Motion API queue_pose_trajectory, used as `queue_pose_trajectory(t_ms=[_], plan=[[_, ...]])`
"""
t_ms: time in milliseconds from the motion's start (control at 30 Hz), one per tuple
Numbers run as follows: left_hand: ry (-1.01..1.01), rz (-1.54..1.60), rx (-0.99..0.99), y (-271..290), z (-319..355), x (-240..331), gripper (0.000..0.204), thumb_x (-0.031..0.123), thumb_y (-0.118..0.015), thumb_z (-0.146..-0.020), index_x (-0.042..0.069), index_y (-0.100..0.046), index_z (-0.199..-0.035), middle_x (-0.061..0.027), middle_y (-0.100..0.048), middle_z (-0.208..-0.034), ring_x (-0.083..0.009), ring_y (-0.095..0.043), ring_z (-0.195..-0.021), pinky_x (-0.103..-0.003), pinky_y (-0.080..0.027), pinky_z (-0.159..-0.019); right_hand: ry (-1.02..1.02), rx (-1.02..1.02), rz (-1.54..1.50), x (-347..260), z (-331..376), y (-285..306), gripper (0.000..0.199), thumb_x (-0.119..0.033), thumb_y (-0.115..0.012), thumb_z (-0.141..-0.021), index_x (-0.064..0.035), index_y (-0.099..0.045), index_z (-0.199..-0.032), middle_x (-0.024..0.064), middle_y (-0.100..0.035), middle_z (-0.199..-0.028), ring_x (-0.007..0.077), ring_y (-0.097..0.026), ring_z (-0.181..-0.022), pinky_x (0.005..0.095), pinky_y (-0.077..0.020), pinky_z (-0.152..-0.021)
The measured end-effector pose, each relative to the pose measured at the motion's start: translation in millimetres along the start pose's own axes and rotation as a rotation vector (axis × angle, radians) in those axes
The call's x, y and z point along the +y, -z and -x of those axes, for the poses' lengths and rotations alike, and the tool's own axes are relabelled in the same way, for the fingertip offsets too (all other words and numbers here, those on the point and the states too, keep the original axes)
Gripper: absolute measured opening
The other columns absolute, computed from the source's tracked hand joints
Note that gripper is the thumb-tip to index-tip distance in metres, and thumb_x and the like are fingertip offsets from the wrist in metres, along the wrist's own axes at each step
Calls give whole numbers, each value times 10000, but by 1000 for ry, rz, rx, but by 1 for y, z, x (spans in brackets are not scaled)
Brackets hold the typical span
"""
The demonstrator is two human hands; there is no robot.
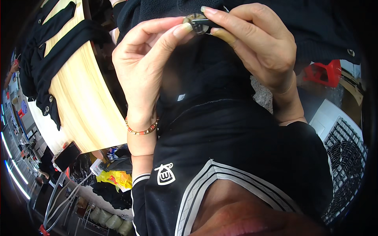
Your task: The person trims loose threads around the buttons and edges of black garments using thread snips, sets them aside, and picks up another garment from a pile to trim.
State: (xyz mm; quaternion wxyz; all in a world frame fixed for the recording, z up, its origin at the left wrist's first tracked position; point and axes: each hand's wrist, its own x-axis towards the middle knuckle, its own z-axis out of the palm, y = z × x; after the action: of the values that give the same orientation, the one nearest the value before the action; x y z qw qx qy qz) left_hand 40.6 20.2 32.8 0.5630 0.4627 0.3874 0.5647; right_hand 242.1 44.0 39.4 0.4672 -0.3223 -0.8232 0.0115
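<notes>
My left hand (146,55) is closed, pinching a round, glossy brown-grey button (198,27) between thumb and forefinger at the top of the view. From the other side my right hand (256,43) grips a slim dark pointed thing (201,21), whose tip lies across the button's face. Its kind is not clear. A yellowish wrap (224,35) covers one fingertip of that hand. Black knitwear (157,11) spreads behind and below both hands, over my lap. Another button (351,52) shows on its right part.
To the left, a black buttoned knit garment (75,37) lies on a pale wooden table (88,86). A phone (67,156) is by the table's near corner, above cables and a yellow bag (118,179). On the right are a red plastic stool (323,73) and a white basket (334,118).
</notes>
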Motion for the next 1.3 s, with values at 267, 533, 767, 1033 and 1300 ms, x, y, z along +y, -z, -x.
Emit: queue_pose_trajectory(t_ms=[267, 533, 767, 1033, 1300], plan=[[103, 81, -45, 5, -2, -2, 237, 12, -701, -907, -45, -661, -1133, -77, -719, -900, -122, -696, -831, -239, -559, -818, -324, -33, -213, -6, -2, 14, 338, -27, -788, -810, 47, -697, -1128, 42, -579, -834, 89, -508, -675, 210, -394, -594], [36, -300, -16, 1, -8, -6, 141, 60, -742, -889, -15, -731, -1008, -35, -706, -828, -53, -656, -689, -161, -511, -657, -576, -114, -440, -4, 7, 17, 488, -21, -772, -838, 50, -597, -1288, 6, -573, -951, 40, -491, -779, 182, -400, -703], [-285, -216, 218, 11, -7, -2, 115, 113, -564, -1016, 3, -579, -1048, -67, -627, -809, -87, -586, -632, -204, -455, -596, -640, 185, -929, 11, 16, 14, 472, 54, -619, -913, 88, -495, -1367, 16, -576, -996, 21, -471, -764, 160, -382, -701], [-921, -568, -60, -12, -7, 23, 142, 143, -535, -1002, 9, -528, -1047, -191, -615, -1002, -246, -651, -766, -285, -517, -701, -683, 267, -986, 10, 15, 17, 442, 37, -591, -936, 80, -499, -1367, -29, -543, -923, 4, -468, -760, 142, -370, -697], [-723, -1026, 8, 6, -23, -17, 239, 20, -806, -755, 59, -729, -978, -66, -702, -980, -216, -664, -886, -316, -527, -795, -638, 267, -961, -1, 14, 6, 462, 75, -596, -928, 89, -476, -1375, 11, -553, -1022, 15, -479, -809, 151, -386, -725]])
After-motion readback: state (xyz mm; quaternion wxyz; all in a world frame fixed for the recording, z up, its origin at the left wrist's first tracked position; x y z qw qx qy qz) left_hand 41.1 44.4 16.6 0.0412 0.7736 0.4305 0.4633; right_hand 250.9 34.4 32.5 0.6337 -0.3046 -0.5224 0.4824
